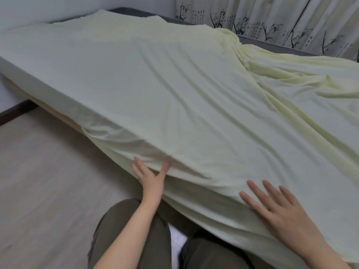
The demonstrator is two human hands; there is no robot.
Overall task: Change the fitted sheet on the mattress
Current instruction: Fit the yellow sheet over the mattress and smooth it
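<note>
A pale yellow fitted sheet covers most of the mattress, smooth at the far left and bunched in loose folds at the right. A strip of bare tan mattress side shows under the sheet's left edge. My left hand reaches up at the near side edge, with straight fingers touching the hanging hem from below. On the draped sheet near the front edge, my right hand lies flat with fingers spread.
A dark grey bed frame runs along the far side, under patterned curtains. Light wood floor lies to the left. My knees in olive trousers are against the bed's near side.
</note>
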